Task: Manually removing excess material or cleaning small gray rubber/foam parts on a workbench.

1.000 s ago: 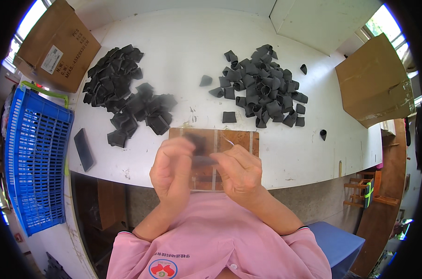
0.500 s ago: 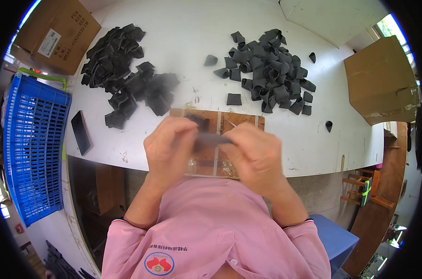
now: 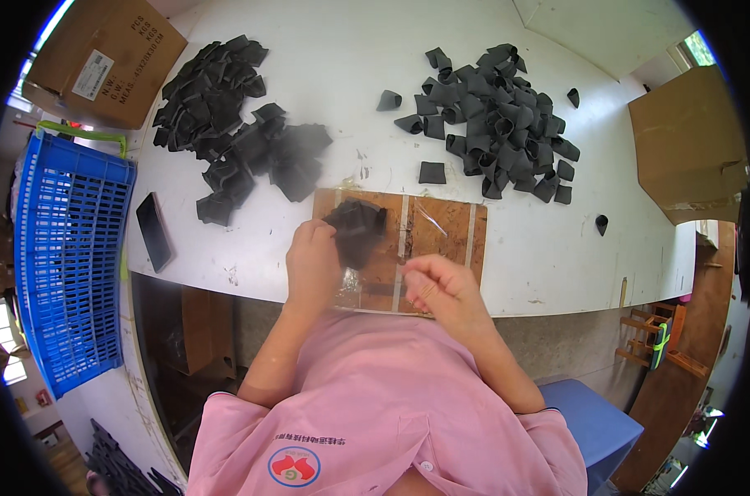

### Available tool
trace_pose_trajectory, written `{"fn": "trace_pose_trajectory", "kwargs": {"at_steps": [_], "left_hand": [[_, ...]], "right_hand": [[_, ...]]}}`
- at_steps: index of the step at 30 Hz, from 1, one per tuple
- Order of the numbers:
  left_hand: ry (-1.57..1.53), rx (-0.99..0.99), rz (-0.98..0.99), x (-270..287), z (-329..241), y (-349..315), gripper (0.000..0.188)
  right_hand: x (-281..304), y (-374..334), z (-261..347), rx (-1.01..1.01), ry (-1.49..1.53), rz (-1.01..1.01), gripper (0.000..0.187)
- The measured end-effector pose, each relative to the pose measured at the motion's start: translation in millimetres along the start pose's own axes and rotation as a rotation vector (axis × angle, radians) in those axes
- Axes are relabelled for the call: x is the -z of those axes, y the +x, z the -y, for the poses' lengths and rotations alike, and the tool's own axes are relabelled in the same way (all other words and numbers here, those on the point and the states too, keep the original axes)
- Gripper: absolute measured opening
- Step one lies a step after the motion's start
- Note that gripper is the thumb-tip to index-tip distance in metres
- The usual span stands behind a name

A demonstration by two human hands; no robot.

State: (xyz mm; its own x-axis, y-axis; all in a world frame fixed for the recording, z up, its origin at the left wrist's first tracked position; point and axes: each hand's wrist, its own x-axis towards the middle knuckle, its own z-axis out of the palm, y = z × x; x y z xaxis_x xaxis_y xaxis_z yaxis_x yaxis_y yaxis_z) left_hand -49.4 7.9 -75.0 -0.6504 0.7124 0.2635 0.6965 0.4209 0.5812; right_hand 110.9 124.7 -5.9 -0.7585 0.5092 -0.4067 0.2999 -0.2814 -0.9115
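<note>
In the head view, with the dial centred on a flat, brown rectangular board (image 3: 447, 248) banded with pale strips, the person's left hand (image 3: 313, 269) is at nine o'clock. Its fingers are bent and touch the left edge of a blurred bunch of dark grey, cloth-like pieces (image 3: 358, 236), which lies at ten o'clock on the board; whether they grip it I cannot tell. The right hand (image 3: 447, 285) is at four o'clock, over the board's near right part and apart from the bunch. Its fingers are loosely curled, thumb and forefinger close together; whether anything small sits between them I cannot tell.

The board rests on a white tabletop (image 3: 557, 264). At ten o'clock spreads a heap of flat, dark grey pieces (image 3: 205, 103), and between one and two o'clock a pile of dark grey pieces curled into loops (image 3: 507, 124). A single dark grey square piece (image 3: 432, 172) lies between twelve and one, just beyond the board. A black, slim rectangular phone (image 3: 154, 232) lies at nine o'clock, with a blue, slatted plastic crate (image 3: 73, 264) farther out. Brown cardboard boxes stand at ten (image 3: 102, 62) and between two and three (image 3: 689, 145).
</note>
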Motion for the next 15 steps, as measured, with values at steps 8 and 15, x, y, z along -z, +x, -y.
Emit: {"fn": "trace_pose_trajectory", "kwargs": {"at_steps": [8, 15], "left_hand": [[-0.099, -0.624, 0.039, 56, -39, -4, 0.020], [-0.942, 0.267, 0.034, 58, -62, -20, 0.021]], "right_hand": [[-23, 11, -1, -0.221, 0.398, 0.161, 0.019], [-13, 6, -11, -0.268, 0.755, 0.243, 0.011]]}}
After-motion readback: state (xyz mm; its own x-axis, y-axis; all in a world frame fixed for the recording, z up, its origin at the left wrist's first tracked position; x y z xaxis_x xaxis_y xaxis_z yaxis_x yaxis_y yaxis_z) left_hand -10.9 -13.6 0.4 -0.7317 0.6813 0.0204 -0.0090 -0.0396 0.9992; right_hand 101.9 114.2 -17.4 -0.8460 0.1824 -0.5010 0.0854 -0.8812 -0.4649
